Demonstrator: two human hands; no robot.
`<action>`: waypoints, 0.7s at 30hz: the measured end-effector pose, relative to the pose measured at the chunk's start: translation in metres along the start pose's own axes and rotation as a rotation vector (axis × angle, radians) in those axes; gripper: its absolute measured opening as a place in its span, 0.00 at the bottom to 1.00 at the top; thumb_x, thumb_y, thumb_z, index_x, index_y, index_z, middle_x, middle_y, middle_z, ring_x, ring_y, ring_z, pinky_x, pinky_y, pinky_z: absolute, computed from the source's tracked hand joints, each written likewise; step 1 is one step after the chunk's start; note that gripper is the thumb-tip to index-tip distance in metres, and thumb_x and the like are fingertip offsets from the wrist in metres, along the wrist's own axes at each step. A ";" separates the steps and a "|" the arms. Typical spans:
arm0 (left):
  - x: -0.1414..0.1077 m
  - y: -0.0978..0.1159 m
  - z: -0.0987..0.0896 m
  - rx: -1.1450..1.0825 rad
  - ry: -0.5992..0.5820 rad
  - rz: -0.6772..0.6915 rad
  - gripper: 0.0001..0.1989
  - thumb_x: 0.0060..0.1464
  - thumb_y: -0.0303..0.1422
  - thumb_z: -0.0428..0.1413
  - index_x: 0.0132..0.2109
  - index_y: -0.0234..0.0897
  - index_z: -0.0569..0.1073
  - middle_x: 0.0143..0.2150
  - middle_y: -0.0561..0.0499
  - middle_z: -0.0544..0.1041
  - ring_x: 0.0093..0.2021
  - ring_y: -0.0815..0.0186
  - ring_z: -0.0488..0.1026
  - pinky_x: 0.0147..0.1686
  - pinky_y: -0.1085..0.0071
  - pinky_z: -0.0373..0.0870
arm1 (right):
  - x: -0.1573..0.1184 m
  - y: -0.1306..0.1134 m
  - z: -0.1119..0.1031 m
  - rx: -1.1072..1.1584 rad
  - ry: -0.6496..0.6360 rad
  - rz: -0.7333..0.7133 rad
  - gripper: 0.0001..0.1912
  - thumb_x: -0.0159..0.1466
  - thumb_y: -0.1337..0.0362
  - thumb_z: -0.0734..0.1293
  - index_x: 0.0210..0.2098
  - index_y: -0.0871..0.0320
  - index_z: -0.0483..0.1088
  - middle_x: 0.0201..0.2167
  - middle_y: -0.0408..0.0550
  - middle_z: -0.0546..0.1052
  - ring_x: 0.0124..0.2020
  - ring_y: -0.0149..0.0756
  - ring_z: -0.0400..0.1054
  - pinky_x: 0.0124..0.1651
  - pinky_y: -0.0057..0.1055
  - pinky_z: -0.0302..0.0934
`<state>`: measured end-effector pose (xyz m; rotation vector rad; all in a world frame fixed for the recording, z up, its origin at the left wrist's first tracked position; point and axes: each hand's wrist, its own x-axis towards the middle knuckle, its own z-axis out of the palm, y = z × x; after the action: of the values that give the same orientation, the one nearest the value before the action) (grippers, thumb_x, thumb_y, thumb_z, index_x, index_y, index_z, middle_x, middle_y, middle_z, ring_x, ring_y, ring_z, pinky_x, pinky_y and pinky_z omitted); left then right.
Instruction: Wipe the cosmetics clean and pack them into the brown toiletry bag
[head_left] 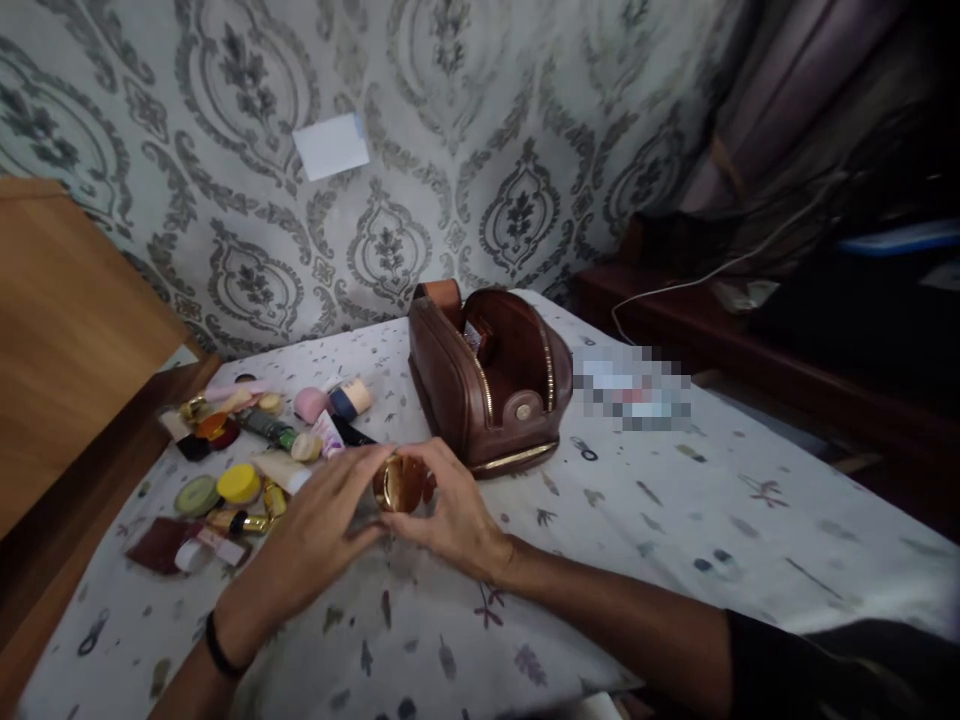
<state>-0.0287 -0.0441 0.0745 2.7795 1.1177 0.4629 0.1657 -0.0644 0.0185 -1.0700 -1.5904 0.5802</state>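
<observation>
Between my two hands is a small shiny gold-brown round item (400, 483), its details too small to make out. My left hand (322, 525), with a black band at the wrist, has its fingers and thumb on the item's left side. My right hand (457, 515) curls its fingers and thumb round the right side. Just behind my hands a brown leather bag (450, 385) stands with its zipper open, and something small shows inside. Left of my hands lie several cosmetics, among them a yellow-lidded jar (238, 484), a pink sponge (311, 404) and a dark red pouch (159, 545).
The table has a white patterned cover (600, 560). A wooden panel (67, 330) rises at the left edge. Behind is a patterned wall with a white card (331, 147). A blurred-out patch lies right of the bag, and a white cable (690, 283) runs over dark furniture.
</observation>
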 end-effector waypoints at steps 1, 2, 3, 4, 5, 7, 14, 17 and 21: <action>0.002 0.005 0.003 0.012 -0.004 0.026 0.32 0.60 0.31 0.54 0.69 0.46 0.55 0.65 0.43 0.69 0.64 0.53 0.67 0.62 0.54 0.67 | 0.000 -0.001 -0.001 0.001 -0.005 0.007 0.27 0.50 0.64 0.76 0.49 0.55 0.68 0.39 0.46 0.72 0.41 0.40 0.68 0.46 0.37 0.66; 0.005 0.009 0.005 0.022 -0.005 0.037 0.34 0.59 0.28 0.53 0.70 0.47 0.53 0.66 0.43 0.69 0.64 0.53 0.68 0.61 0.55 0.68 | 0.000 -0.003 -0.002 0.003 -0.008 0.021 0.28 0.50 0.64 0.76 0.49 0.55 0.68 0.39 0.45 0.71 0.40 0.39 0.68 0.45 0.37 0.66; 0.007 0.011 0.008 0.028 0.000 0.038 0.36 0.58 0.26 0.52 0.71 0.47 0.51 0.66 0.43 0.69 0.64 0.53 0.68 0.59 0.55 0.70 | 0.001 -0.005 -0.003 0.010 -0.012 0.038 0.28 0.50 0.64 0.77 0.49 0.55 0.68 0.38 0.45 0.71 0.40 0.39 0.68 0.45 0.36 0.66; 0.009 0.012 0.009 0.031 0.002 0.034 0.38 0.57 0.26 0.52 0.71 0.47 0.50 0.66 0.43 0.68 0.64 0.52 0.69 0.58 0.56 0.71 | 0.001 -0.006 -0.004 0.022 -0.015 0.054 0.28 0.50 0.64 0.77 0.49 0.55 0.68 0.38 0.45 0.70 0.39 0.38 0.67 0.44 0.36 0.66; 0.010 0.011 0.009 0.030 0.002 0.030 0.38 0.57 0.26 0.53 0.71 0.48 0.49 0.66 0.43 0.69 0.63 0.52 0.69 0.57 0.56 0.72 | 0.002 -0.008 -0.005 0.041 -0.015 0.067 0.29 0.51 0.63 0.78 0.50 0.55 0.68 0.39 0.45 0.70 0.39 0.38 0.67 0.44 0.36 0.66; 0.015 0.006 0.005 0.028 0.018 0.020 0.38 0.56 0.30 0.55 0.71 0.48 0.51 0.65 0.43 0.70 0.62 0.51 0.70 0.56 0.55 0.73 | 0.002 -0.012 -0.010 0.101 -0.005 0.072 0.34 0.51 0.59 0.79 0.54 0.56 0.65 0.41 0.46 0.71 0.40 0.38 0.68 0.44 0.36 0.66; 0.066 0.006 -0.047 -0.172 0.211 -0.218 0.30 0.50 0.42 0.63 0.59 0.43 0.65 0.55 0.43 0.75 0.54 0.48 0.74 0.53 0.52 0.72 | -0.012 -0.010 -0.036 0.174 -0.106 -0.033 0.28 0.64 0.56 0.69 0.61 0.55 0.60 0.46 0.50 0.72 0.42 0.37 0.68 0.41 0.32 0.66; 0.111 0.020 -0.069 -0.372 0.334 -0.280 0.32 0.45 0.44 0.67 0.55 0.42 0.66 0.49 0.47 0.75 0.48 0.53 0.75 0.46 0.58 0.74 | -0.020 0.005 -0.038 0.085 -0.211 -0.079 0.18 0.63 0.60 0.68 0.52 0.56 0.68 0.41 0.48 0.73 0.38 0.37 0.69 0.43 0.32 0.66; 0.178 0.045 -0.075 -0.564 0.305 -0.119 0.27 0.43 0.41 0.67 0.48 0.40 0.67 0.43 0.51 0.75 0.45 0.60 0.75 0.46 0.65 0.71 | -0.021 0.020 -0.032 0.004 -0.326 -0.125 0.15 0.62 0.61 0.69 0.49 0.56 0.71 0.39 0.47 0.75 0.37 0.37 0.70 0.44 0.31 0.65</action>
<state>0.0978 0.0455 0.1979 2.1882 0.9971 1.0303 0.2029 -0.0782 0.0010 -0.8962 -1.9226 0.6986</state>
